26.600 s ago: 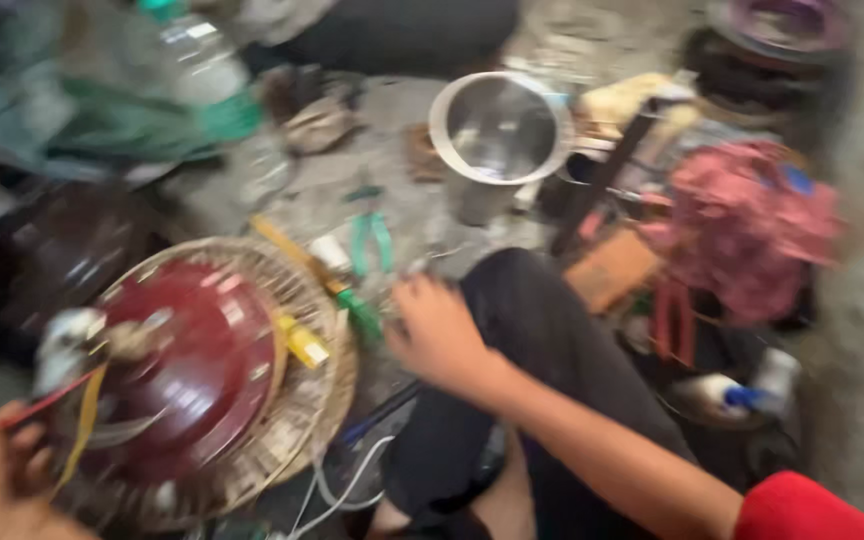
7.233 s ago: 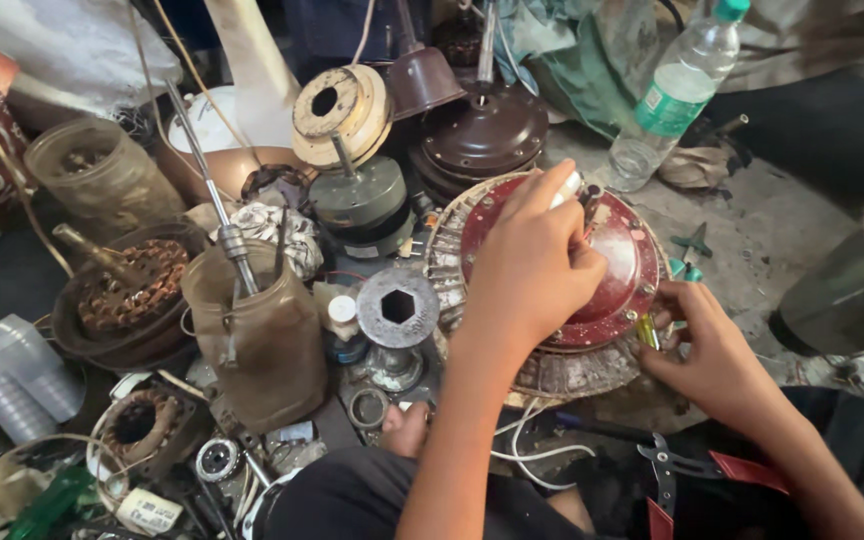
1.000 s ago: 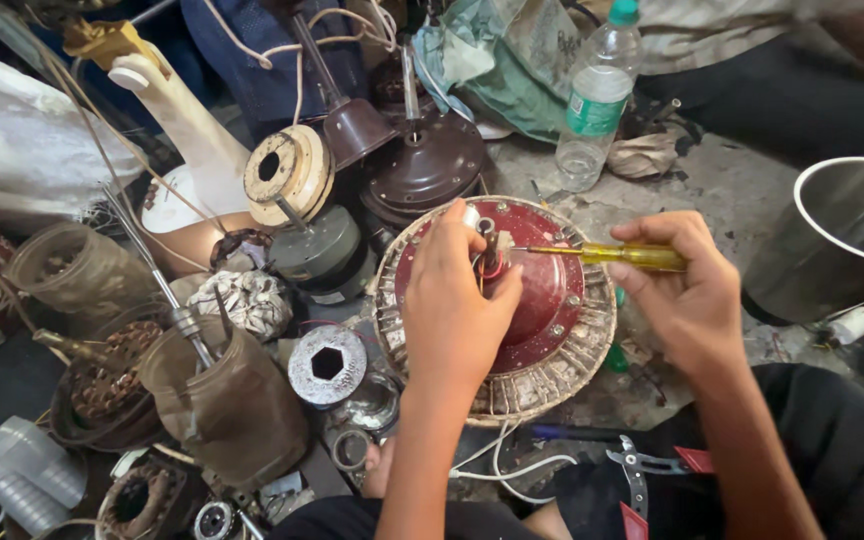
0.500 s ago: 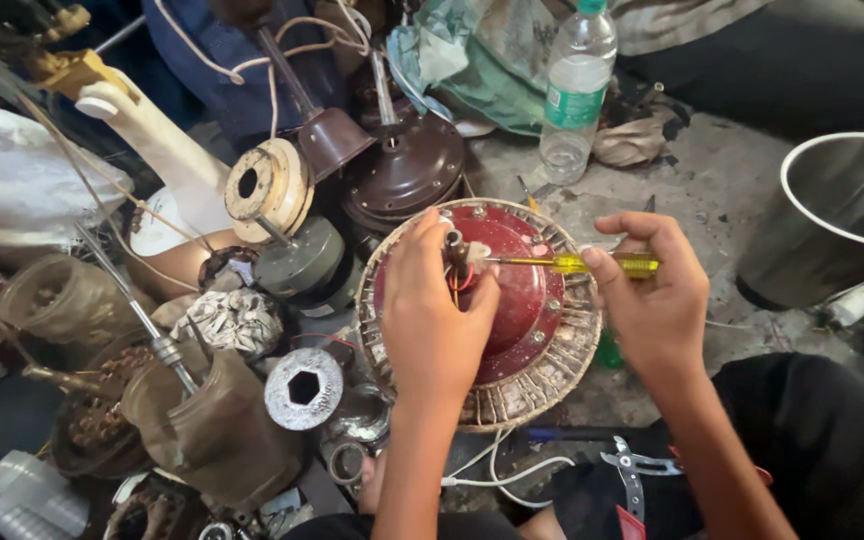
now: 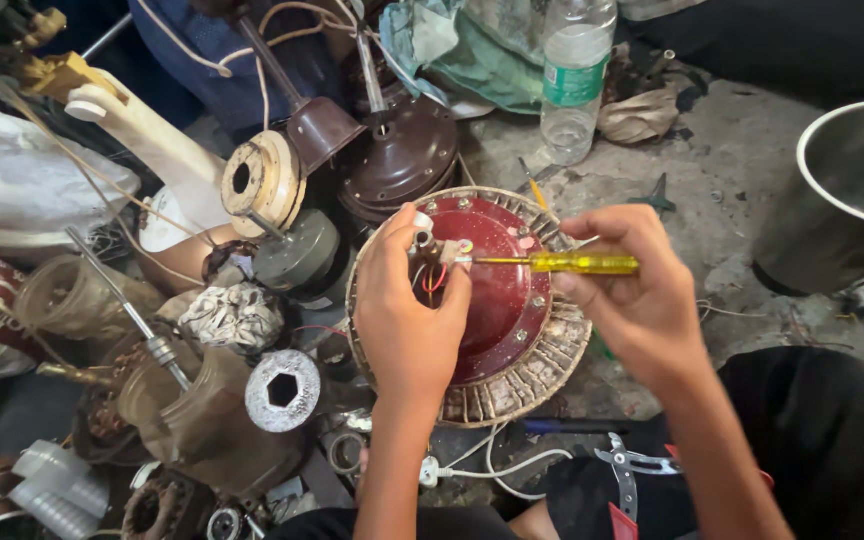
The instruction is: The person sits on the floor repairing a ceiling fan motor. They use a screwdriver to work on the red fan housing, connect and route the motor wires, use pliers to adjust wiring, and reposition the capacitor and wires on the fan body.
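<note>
A round ceiling-fan motor with a dark red centre plate and a ring of pale slotted windings lies on the floor in front of me. My left hand rests on the red plate and pinches a small white terminal piece with red wires at its top. My right hand grips a screwdriver with a yellow handle. Its shaft lies level and its tip meets the terminal piece between my left fingers.
A plastic water bottle stands behind the motor. A steel pot is at the right. Brown fan housings, old motor parts and wires crowd the left. Pliers and a white cable lie by my knee.
The view has drifted so the motor sits lower and more central. Both hands stay on the motor, with the screwdriver still level at the terminal piece.
</note>
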`<state>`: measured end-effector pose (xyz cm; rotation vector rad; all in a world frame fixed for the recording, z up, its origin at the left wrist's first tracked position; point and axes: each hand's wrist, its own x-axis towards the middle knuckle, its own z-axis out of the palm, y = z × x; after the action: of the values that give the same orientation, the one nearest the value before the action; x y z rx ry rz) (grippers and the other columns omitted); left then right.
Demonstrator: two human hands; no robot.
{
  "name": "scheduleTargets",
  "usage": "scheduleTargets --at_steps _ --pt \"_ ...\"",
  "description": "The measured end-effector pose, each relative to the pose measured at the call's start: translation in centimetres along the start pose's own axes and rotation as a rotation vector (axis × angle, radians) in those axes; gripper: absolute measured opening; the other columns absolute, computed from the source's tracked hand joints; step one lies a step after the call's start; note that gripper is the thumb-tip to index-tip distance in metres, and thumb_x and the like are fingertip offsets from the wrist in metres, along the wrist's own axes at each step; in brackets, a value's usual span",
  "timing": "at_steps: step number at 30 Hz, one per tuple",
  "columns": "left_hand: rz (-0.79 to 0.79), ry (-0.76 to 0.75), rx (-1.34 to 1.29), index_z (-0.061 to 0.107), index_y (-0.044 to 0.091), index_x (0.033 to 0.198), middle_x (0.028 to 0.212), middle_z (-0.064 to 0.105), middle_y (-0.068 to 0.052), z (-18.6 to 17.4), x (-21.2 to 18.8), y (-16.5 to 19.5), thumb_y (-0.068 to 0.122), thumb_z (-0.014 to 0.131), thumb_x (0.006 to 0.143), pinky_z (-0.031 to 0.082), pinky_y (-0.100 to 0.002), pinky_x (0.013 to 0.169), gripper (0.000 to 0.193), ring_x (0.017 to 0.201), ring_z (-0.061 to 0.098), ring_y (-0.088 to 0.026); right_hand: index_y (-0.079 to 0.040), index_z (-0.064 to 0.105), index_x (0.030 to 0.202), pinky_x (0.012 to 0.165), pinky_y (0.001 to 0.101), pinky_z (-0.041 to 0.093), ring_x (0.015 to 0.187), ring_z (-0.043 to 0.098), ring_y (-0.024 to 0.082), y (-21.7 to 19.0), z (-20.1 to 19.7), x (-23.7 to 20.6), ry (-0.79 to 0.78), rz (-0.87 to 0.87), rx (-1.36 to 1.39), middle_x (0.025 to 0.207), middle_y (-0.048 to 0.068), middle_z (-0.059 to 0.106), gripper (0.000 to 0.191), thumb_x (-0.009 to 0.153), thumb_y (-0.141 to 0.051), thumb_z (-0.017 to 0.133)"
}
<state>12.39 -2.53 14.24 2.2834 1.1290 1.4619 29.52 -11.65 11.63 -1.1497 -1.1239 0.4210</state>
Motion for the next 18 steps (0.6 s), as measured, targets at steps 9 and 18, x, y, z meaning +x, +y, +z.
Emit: scheduleTargets --at_steps 9,18 --pt "-0.002 0.006 -0.007 0.059 0.002 0.123 0.138 0.065 -0.015 0.1 -0.1 0.1 0.008 0.078 0.082 0.049 -0.043 0.109 0.046 0.128 0.062 -0.034 0.001 0.06 0.123 0.08 0.0225 0.049 0.099 0.058 0.009 -1.2 -0.8 0.6 -0.055 -0.126 -0.235 0.118 0.006 0.056 0.04 0.087 0.005 0.076" --pt "0.003 0.002 0.004 0.059 0.002 0.122 0.137 0.065 -0.014 0.0 0.1 0.4 0.007 0.08 0.079 0.049 -0.043 0.108 0.048 0.127 0.062 -0.035 -0.001 0.058 0.138 0.073 0.0187 0.046 0.088 0.052 0.005 -0.2 0.7 -1.1 0.111 -0.06 -0.195 0.107 0.001 0.052 0.055 0.087 0.001 0.08"
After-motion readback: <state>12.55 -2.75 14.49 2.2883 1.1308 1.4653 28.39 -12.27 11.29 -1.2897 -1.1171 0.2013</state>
